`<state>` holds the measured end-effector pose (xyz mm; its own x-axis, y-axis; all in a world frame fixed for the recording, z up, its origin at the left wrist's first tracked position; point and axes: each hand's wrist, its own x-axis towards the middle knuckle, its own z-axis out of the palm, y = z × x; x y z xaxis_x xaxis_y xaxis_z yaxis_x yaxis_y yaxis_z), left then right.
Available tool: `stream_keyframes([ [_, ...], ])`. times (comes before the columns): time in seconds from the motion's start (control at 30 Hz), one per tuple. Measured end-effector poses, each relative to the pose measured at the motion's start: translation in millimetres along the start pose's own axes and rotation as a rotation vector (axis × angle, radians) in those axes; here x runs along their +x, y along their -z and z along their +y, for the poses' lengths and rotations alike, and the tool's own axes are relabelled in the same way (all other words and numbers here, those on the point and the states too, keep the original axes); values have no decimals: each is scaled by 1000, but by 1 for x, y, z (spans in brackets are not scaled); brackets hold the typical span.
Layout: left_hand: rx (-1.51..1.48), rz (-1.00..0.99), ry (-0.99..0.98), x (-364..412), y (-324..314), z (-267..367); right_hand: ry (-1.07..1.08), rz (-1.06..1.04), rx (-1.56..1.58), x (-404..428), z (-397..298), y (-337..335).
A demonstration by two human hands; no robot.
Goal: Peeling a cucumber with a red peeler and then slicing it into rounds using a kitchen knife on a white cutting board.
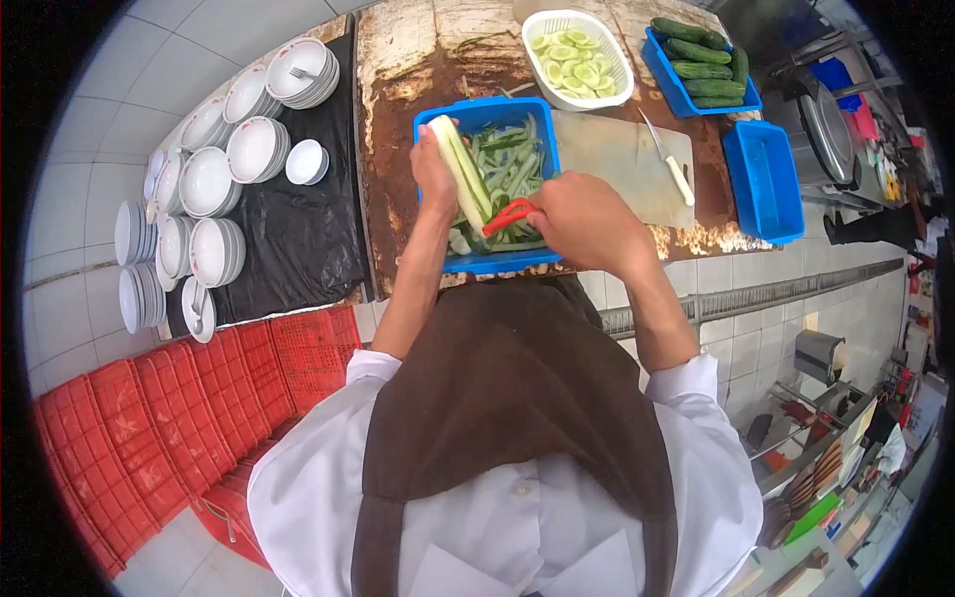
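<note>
A partly peeled cucumber (464, 170) slants over a blue plastic tub (553, 142), with my left hand (435, 173) wrapped around its upper part. Pale flesh shows along most of it, and a strip of green skin remains. My right hand (586, 216) grips a red-handled peeler (509, 216), whose head meets the cucumber's lower end. Inside the tub lie many cucumber peelings (511, 160). Right of it, a white-handled knife (671, 166) rests on a pale cutting board (612, 160). A white plastic basket (625, 78) behind the board holds cucumber slices (578, 63).
Whole cucumbers (701, 72) fill a blue tub (755, 104) at the back right. Nearer stands another blue tub (768, 186). Stacked white bowls (211, 183) cover the left table's far side. Red plastic crates (171, 403) stand below it. Another person's dark-clothed leg (873, 224) appears far right.
</note>
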<state>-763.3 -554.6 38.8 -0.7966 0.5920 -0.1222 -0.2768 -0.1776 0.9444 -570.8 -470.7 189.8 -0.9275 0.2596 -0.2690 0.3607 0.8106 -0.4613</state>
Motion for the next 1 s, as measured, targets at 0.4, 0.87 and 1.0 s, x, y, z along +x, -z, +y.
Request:
stream_keyframes([
  [0.4, -76, 144, -111, 19, 16, 31, -6, 298, 440, 29, 6, 7],
  [0.87, -28, 279, -102, 23, 28, 13, 26, 155, 73, 2, 5, -27],
  [1.0, -65, 358, -64, 27, 28, 11, 61, 155, 121, -2, 0, -11],
])
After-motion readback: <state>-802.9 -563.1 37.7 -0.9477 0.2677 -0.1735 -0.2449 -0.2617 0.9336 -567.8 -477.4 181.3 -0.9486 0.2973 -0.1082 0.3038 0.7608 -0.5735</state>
